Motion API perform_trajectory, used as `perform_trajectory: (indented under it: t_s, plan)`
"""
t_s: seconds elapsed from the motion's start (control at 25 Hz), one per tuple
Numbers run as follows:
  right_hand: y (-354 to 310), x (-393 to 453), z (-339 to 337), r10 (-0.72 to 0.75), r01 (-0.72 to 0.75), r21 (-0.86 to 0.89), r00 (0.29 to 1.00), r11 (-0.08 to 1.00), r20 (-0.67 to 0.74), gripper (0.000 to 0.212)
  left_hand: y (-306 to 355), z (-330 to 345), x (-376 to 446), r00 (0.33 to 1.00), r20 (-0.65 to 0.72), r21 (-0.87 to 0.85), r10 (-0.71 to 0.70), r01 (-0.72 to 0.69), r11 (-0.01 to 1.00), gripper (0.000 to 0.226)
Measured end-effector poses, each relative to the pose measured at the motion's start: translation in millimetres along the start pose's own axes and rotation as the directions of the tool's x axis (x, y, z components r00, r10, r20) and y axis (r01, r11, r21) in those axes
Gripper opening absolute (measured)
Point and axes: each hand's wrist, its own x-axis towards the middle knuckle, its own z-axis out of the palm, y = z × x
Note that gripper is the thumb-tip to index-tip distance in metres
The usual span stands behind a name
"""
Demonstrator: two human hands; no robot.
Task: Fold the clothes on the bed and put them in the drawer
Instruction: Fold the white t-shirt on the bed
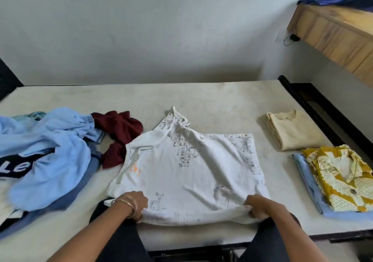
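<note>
Gripped at its near hem: white printed shirt (187,173), spread flat mid-bed (222,100). Left hand (134,205) and right hand (260,206) set well apart, fingers curled round the fabric. Flanked by unfolded clothes (48,150) left, folded stacks (292,130) right.

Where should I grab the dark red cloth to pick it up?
Grab the maroon cloth at its bunched upper hump, coming from above on the near right side. It lies crumpled, and the blue clothes crowd its left edge, so the right is freer.
</note>
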Motion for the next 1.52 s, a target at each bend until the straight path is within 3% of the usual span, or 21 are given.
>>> perform_trajectory:
  t_s: [0.12,0.2,0.24,0.32,0.36,0.4,0.48,0.52,0.56,0.6,0.72,0.84,0.88,0.96,1.04,1.12,1.16,1.28,1.36,1.44,1.52]
  plan:
    - [3,10,-17,0.102,-0.102,-0.025,0.994,0.994,-0.029,0.023,-14,-22,12,0.997,0.065,0.02,-0.032,0.031,0.999,0.045]
    - [1,11,-48,0.27,-0.272,0.021,0.937,0.962,-0.22,0.037,-34,-45,23,0.982,-0.08,-0.013,-0.173,0.173,0.985,0.044]
    - [1,9,-71,0.37,-0.351,0.116,0.876,0.929,-0.309,0.038,-43,-58,28,0.924,-0.226,-0.098,-0.308,0.293,0.951,0.04]
    - [5,8,-123,0.527,-0.33,0.5,0.785,0.801,-0.326,0.037,-59,-106,30,0.673,-0.426,-0.481,-0.604,0.397,0.782,0.038]
    - [8,9,-151,0.566,-0.206,0.75,0.782,0.629,-0.261,0.04,-67,-136,28,0.557,-0.426,-0.682,-0.713,0.32,0.658,0.036]
    - [13,13,-179,0.545,-0.031,0.932,0.818,0.361,-0.184,0.041,-76,-170,28,0.525,-0.348,-0.864,-0.777,0.141,0.482,0.035]
    - [19,-1,-240,0.372,0.279,0.934,0.91,-0.224,-0.183,0.03,-89,-240,24,0.656,-0.203,-0.931,-0.727,-0.359,-0.064,0.032]
    - [22,-15,-270,0.341,0.413,0.811,0.897,-0.415,-0.283,0.028,-92,-272,14,0.731,-0.18,-0.722,-0.659,-0.553,-0.416,0.032]
    - [23,-28,-294,0.377,0.555,0.668,0.831,-0.496,-0.409,0.026,-97,-299,5,0.73,-0.204,-0.471,-0.653,-0.657,-0.588,0.033]
    - [23,-49,-315,0.432,0.669,0.546,0.743,-0.505,-0.512,0.026,-103,-319,-2,0.669,-0.258,-0.252,-0.697,-0.743,-0.62,0.032]
    - [33,-88,-333,0.596,0.886,0.373,0.463,-0.277,-0.656,0.044,-116,-358,-34,0.397,-0.246,0.058,-0.884,-0.905,-0.422,0.012]
    - [36,-112,-313,0.624,0.95,0.297,0.288,-0.094,-0.726,0.049,-102,-340,-63,0.235,-0.307,0.046,-0.922,-0.964,-0.261,0.015]
    - [37,-113,-299,0.623,0.956,0.286,0.267,-0.072,-0.735,0.05,-93,-323,-61,0.153,-0.313,-0.065,-0.937,-0.988,-0.14,0.02]
    - [41,-102,-258,0.634,0.946,0.323,0.254,-0.006,-0.731,0.052,-78,-272,-41,-0.134,-0.404,-0.341,-0.905,-0.896,0.285,0.032]
    - [49,-82,-206,0.601,0.886,0.433,0.257,0.167,-0.757,0.046,-67,-207,-19,-0.228,-0.593,-0.518,-0.773,-0.626,0.582,0.045]
    - [57,-53,-146,0.556,0.693,0.576,0.297,0.434,-0.776,0.04,-52,-141,6,-0.108,-0.736,-0.625,-0.668,-0.269,0.733,0.045]
    - [62,-37,-118,0.53,0.53,0.635,0.358,0.563,-0.769,0.04,-41,-114,12,0.032,-0.78,-0.625,-0.625,-0.091,0.775,0.04]
    - [58,-12,-45,0.514,-0.007,0.674,0.653,0.739,-0.557,0.045,-12,-41,29,0.623,-0.689,-0.279,-0.37,0.243,0.929,0.036]
    - [43,-12,-13,0.571,-0.331,0.582,0.767,0.743,-0.292,0.046,2,-10,36,0.894,-0.411,0.022,-0.18,0.207,0.978,0.044]
    - [32,-15,11,0.653,-0.549,0.403,0.734,0.732,-0.187,0.045,18,1,36,0.986,-0.133,0.14,-0.098,0.116,0.983,0.047]
    - [35,-17,27,0.646,-0.595,0.253,0.718,0.763,-0.258,0.042,27,-3,32,0.997,0.043,0.154,-0.071,0.064,0.986,0.047]
